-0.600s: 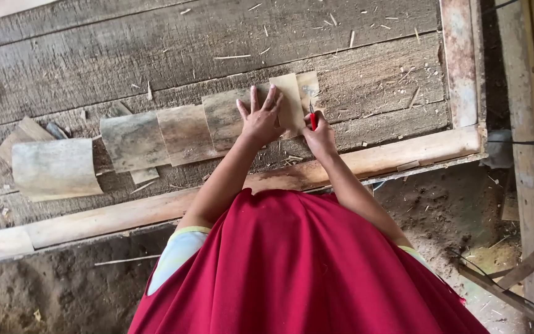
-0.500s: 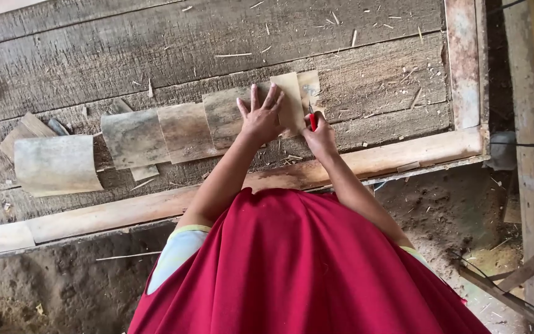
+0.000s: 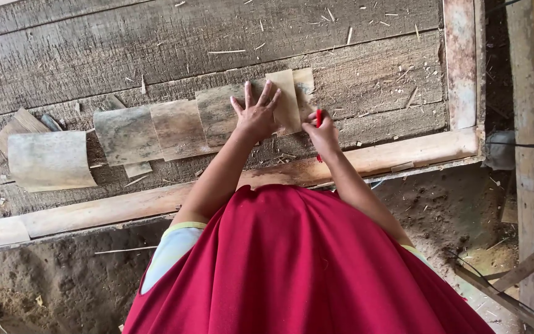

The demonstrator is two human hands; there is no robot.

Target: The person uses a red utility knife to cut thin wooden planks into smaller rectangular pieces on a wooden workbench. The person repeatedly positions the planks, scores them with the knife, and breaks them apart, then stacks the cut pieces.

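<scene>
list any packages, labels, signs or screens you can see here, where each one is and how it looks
None in view: no package, label, sign or screen.
The left hand lies flat on thin tan sheets overlapped in a row on grey wooden planks.
The right hand holds a red pen at the sheets' right end.

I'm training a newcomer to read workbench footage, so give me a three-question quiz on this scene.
1. True or false: the left hand lies flat, fingers spread, on the row of thin sheets.
2. What colour is the slim tool in the right hand?
3. The loose curved sheet lies: A) at the row's left end, B) under the right hand, C) on the ground.

Key: 1 true; 2 red; 3 A.
</scene>
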